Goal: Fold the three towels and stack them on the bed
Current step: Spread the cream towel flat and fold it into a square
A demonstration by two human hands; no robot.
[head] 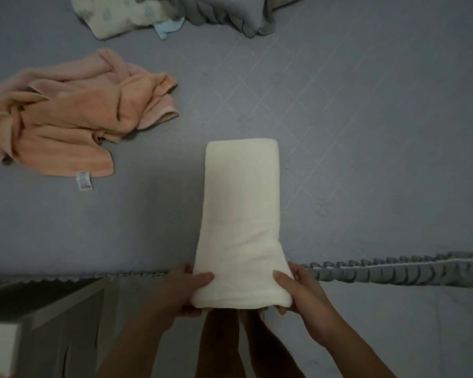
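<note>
A cream towel, folded into a long narrow strip, lies on the grey bed and hangs over its near edge. My left hand grips the strip's near left corner, thumb on top. My right hand grips the near right corner the same way. The near end is lifted off the bed edge. An orange towel lies crumpled at the left of the bed, partly over a paler pink towel, with a white label at its near edge.
A pale patterned cloth and a bunched grey ruffled cover lie at the far edge. The ruffled bed edge runs across the lower frame. A piece of furniture stands low left. My legs show below the towel.
</note>
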